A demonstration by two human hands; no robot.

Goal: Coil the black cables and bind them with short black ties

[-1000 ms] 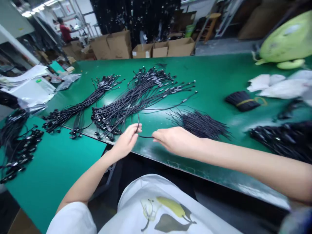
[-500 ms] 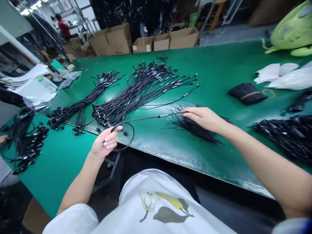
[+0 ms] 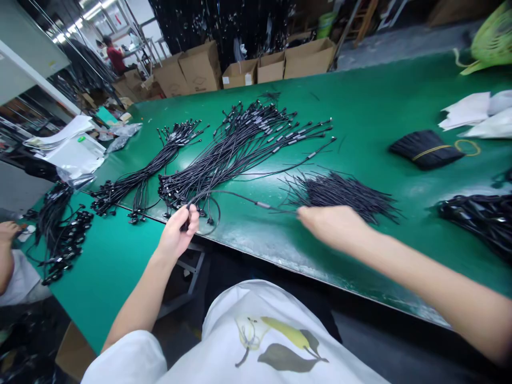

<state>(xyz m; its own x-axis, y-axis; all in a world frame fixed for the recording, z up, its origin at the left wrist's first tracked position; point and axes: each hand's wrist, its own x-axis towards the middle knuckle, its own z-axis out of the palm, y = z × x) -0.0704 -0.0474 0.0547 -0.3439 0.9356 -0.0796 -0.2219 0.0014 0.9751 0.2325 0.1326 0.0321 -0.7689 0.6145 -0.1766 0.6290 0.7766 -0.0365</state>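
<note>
A thin black cable with a pale grey label runs between my two hands, sagging slightly. My left hand is closed around the cable near its left end, and a loop of it hangs beside the fingers. At the cable's other end, my right hand is closed in a pinch; its fingertips are blurred. Just behind that hand lies a loose pile of thin black strips, like cable ties. Beyond my left hand, a large bundle of similar labelled cables is spread on the green table.
A second cable bundle lies to the left. Far left, a co-worker's hand is by more black cables. On the right are a banded black bundle, white paper and coiled cables. Cardboard boxes stand behind.
My right hand has come down toward the table's front edge, uncovering more of the strip pile. The cable has gone from nearly straight to slack. The whole view has shifted somewhat.
</note>
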